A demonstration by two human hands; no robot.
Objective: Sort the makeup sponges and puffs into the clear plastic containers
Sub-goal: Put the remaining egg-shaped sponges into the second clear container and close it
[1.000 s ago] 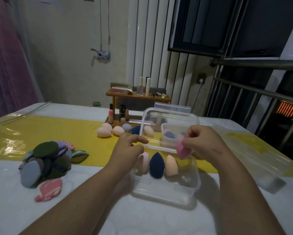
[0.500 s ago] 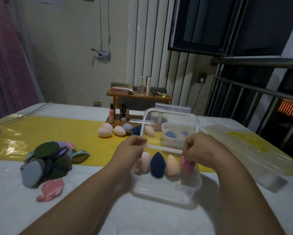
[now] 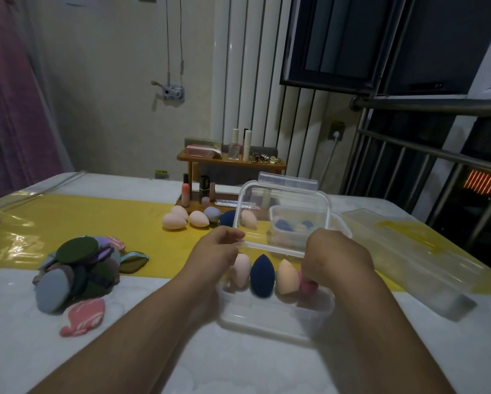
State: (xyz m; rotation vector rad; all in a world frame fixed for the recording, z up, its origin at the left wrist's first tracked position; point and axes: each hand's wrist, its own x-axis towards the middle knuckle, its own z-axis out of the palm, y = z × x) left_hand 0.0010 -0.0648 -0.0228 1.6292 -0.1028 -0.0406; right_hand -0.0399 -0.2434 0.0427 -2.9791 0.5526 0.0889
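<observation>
Over the last second the right hand [image 3: 338, 257] has come down from beside the lid [image 3: 284, 206] into the near container [image 3: 275, 322] at centre frame. Its fingers are curled round the top of the pink sponge [image 3: 309, 288], which now stands at the right end of the row. The left hand [image 3: 218, 251] has barely shifted and pinches the raised lid's lower-left corner.

On the tabletop [image 3: 25, 351] there are three clear containers: the near one, a long container [image 3: 409, 251] at right, and a small container [image 3: 292, 231] seen through the lid. The puffs [image 3: 76, 268] at left overlap too much to count, and one pink puff [image 3: 83, 317] lies apart. Four sponges are in the near container, counting the held one. Six loose sponges [image 3: 199, 218] lie on the yellow runner [image 3: 96, 223].

The sponges are probably light, soft and springy, so a gentle pinch round the fat middle should do. The thin plastic box may slide if pushed.
</observation>
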